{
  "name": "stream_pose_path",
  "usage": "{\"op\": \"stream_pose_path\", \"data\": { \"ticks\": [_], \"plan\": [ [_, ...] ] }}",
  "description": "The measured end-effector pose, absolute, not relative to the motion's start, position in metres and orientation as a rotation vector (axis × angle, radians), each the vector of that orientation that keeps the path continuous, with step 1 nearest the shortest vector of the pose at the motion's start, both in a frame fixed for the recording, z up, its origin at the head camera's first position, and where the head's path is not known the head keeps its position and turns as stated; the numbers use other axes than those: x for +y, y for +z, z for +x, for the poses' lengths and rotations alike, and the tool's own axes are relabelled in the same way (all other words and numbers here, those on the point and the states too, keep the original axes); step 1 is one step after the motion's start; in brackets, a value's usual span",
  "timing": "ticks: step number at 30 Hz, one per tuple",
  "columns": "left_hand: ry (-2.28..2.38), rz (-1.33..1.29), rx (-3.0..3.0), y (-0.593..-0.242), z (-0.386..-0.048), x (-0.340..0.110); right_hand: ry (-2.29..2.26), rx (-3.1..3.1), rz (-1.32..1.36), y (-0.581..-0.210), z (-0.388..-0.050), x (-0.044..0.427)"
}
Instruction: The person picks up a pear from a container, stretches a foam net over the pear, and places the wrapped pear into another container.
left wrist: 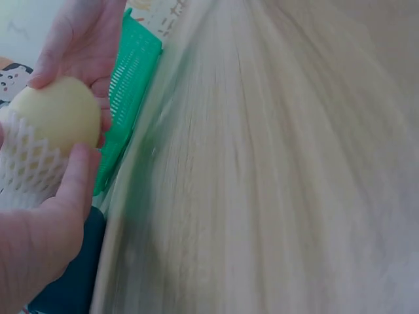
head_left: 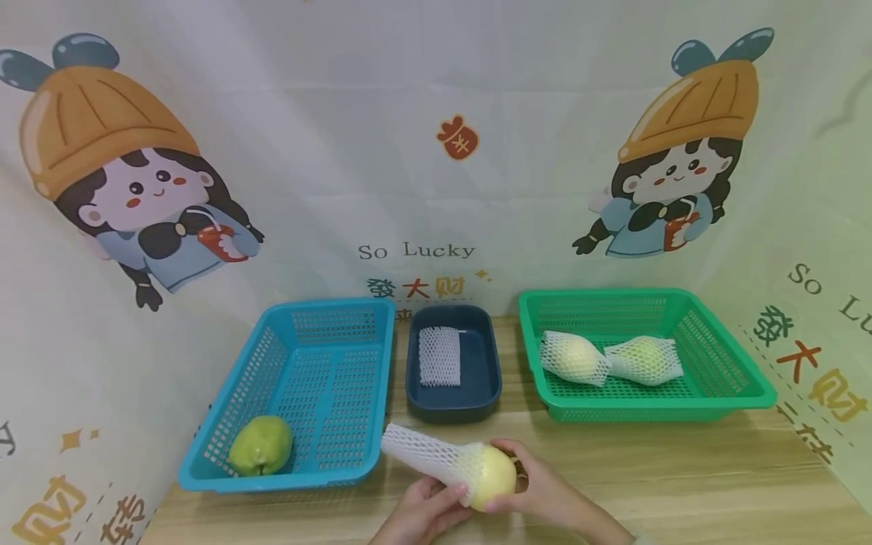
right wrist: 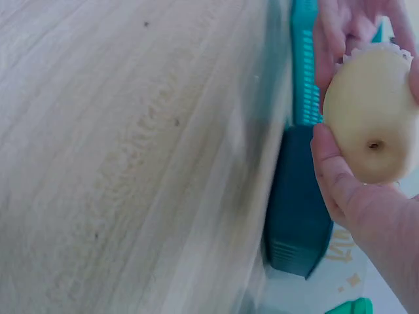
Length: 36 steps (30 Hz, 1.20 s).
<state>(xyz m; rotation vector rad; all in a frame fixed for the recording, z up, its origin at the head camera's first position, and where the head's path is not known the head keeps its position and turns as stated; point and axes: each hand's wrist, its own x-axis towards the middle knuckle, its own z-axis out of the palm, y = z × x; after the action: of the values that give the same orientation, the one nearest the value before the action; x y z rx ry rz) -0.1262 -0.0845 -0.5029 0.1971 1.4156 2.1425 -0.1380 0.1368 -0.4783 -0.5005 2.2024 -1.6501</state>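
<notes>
A pale yellow pear point(head_left: 497, 478) is held above the front of the table, with a white foam net point(head_left: 428, 453) covering its left part. The net's loose end trails off to the upper left. My left hand point(head_left: 431, 512) holds the netted side from below, its thumb over the mesh. On the bare end, my right hand point(head_left: 541, 488) grips the pear between thumb and fingers. The right wrist view shows the pear's dimpled end point(right wrist: 375, 145) uncovered. Parts of both hands' fingers are hidden behind the fruit.
On the left, a blue basket point(head_left: 387, 363) holds one green pear point(head_left: 262, 446). A dark blue tray point(head_left: 480, 412) in the middle contains a flat foam net point(head_left: 439, 356). Two netted fruits point(head_left: 575, 358) lie in the green basket point(head_left: 732, 378) at right. Behind hangs a printed cloth point(head_left: 531, 136).
</notes>
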Motion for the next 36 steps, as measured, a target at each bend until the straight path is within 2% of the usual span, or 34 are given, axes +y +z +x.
{"op": "stream_pose_path", "data": {
  "ticks": [6,24,36],
  "plan": [
    [2.213,0.163,1.331,-0.501,-0.125,-0.080,-1.794,2.057,-0.514,-0.476,-0.136,0.147],
    [2.147,0.058,1.254,-0.499,-0.118,-0.062,-1.794,2.158,-0.531,-0.470,-0.132,0.152],
    [2.057,0.127,1.216,-0.498,-0.116,-0.053,-1.799,2.225,-0.561,-0.473,-0.132,0.152]
  ]
}}
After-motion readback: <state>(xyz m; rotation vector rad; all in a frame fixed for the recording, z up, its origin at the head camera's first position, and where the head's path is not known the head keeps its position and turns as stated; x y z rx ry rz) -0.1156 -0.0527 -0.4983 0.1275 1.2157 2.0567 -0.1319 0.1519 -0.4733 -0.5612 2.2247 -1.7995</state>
